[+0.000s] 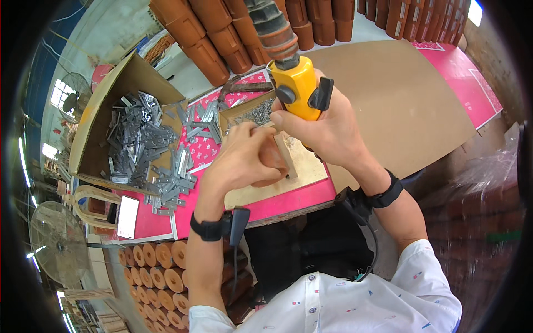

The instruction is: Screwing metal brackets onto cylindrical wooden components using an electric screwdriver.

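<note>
My left hand (pixel 239 158) is closed round a reddish-brown cylindrical piece (pixel 272 161), steadying it against a small wooden block (pixel 288 158) on a pale board (pixel 305 175). My right hand (pixel 325 125) grips a yellow power screwdriver (pixel 300 86), its ribbed orange-and-black end pointing up and away. The tool's lower end is hidden behind my hand, so contact with the piece cannot be seen. Just beyond my left hand sits a shallow box of small screws (pixel 258 114). Flat metal brackets (pixel 180 166) lie loose to the left.
A tipped cardboard box (pixel 89 130) spills metal brackets at left. A hammer (pixel 244 87) lies behind the screws. A phone (pixel 128 216) sits at the table's left edge. Brown cylinders (pixel 214 33) stand at the back; more are stacked below (pixel 164 255). A brown sheet (pixel 388 105) covers the right side.
</note>
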### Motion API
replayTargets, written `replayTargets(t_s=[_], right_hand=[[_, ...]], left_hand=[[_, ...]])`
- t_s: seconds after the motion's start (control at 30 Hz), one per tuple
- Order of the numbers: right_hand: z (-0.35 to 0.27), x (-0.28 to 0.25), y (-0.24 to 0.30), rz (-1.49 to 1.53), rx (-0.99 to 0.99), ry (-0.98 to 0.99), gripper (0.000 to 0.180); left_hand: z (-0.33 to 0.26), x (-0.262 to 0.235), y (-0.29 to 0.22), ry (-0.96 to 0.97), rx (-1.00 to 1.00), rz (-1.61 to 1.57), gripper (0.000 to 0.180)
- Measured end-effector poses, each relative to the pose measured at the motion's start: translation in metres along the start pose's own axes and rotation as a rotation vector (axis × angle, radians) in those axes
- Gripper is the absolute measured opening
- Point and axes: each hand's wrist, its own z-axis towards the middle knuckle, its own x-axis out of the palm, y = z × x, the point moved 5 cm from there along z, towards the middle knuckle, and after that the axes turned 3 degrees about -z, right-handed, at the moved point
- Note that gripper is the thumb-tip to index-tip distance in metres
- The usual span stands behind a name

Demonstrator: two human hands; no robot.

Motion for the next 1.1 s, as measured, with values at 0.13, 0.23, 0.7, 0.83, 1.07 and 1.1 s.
replayTargets(t_s=[0.13, 0.23, 0.7, 0.83, 1.07, 1.1], right_hand=[[0.001, 0.004, -0.007, 0.061, -0.006, -0.016, 0.048], [0.003, 0.008, -0.011, 0.084, 0.010, -0.015, 0.044], [0.005, 0.024, -0.011, 0.154, 0.078, 0.023, 0.026], [0.005, 0.028, -0.009, 0.168, 0.114, 0.040, 0.029], [0.004, 0.020, -0.007, 0.063, 0.098, 0.079, 0.044], [0.005, 0.019, -0.006, 0.105, 0.107, 0.062, 0.037]], left_hand=[[-0.035, 0.017, 0.037, -0.265, 0.029, -0.485, 0.087], [-0.039, 0.047, 0.052, -0.329, 0.101, -0.798, 0.095], [-0.043, 0.047, 0.059, -0.335, 0.092, -0.781, 0.099], [-0.041, 0.051, 0.060, -0.297, 0.107, -0.826, 0.103], [-0.033, 0.031, 0.108, -0.493, -0.231, -1.151, 0.073], [-0.034, 0.025, 0.130, -0.588, -0.300, -0.870, 0.061]])
